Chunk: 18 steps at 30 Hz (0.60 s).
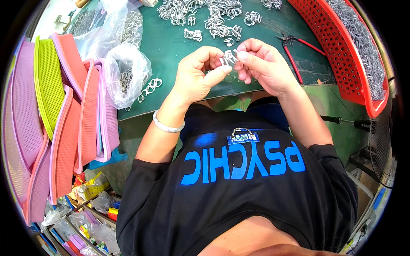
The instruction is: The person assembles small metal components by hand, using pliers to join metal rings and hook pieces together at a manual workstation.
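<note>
Head view looks straight down over a black shirt to a green counter (171, 42), where both hands meet just past its near edge. The left hand (197, 77) curls with thumb and forefinger pressed onto a small silvery wire clip (229, 56), and the right hand (262, 64) pinches the same clip from the other side, fingertips nearly touching those of the left; holding it between two pinches, raised off the counter and close to the body, seems to let the fingers work the tiny piece where it is easy to see. More loose wire clips (205, 17) lie scattered in clusters farther back on the counter, within an arm's stretch, likely as ready stock. A red mesh basket (341, 55) at the right is tilted toward the person and filled with the same grey pieces, so its contents face the working side. Red-handled pliers (299, 49) lie just beside the right hand, apart from it. At the left, clear plastic bags (126, 72) hold more clips, and a stack of pink, orange and green baskets (55, 119) stands on edge off the counter, kept out of the working space.
</note>
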Motion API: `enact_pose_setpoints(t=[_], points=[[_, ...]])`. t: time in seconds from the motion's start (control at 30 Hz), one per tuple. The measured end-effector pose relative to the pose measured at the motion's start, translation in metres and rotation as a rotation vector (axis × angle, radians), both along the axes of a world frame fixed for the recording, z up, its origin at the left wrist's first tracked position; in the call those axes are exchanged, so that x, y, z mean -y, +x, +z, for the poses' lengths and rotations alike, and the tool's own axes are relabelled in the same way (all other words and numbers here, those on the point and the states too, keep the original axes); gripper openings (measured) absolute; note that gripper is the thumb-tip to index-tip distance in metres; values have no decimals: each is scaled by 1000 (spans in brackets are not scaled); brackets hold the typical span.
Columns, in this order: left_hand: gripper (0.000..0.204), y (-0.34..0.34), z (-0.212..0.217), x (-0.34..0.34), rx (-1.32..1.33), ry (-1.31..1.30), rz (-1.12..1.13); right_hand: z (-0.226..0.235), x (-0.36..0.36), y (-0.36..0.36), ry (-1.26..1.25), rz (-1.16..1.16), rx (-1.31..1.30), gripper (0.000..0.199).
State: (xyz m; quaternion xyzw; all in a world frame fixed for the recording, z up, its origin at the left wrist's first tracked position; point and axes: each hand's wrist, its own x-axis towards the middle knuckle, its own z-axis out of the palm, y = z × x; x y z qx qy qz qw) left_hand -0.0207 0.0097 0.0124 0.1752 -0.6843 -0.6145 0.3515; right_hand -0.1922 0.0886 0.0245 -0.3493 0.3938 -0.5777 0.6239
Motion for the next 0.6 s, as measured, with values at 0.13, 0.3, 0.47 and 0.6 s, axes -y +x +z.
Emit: enact_pose_setpoints(t=[0.13,0.3,0.47,0.6], points=[[21,-1,-4,0,14,-13,-40,-3,0,-2,-15,-7,15,12],[21,-6,-7,-4,-4,-32,2,-7,1,-3,-3,39,89,8],[17,-5,-5,-9,-4,-33,2,-10,-1,-2,-8,60,131,11],[19,-4,0,-6,56,-224,39,-8,0,-5,-55,53,30,10]])
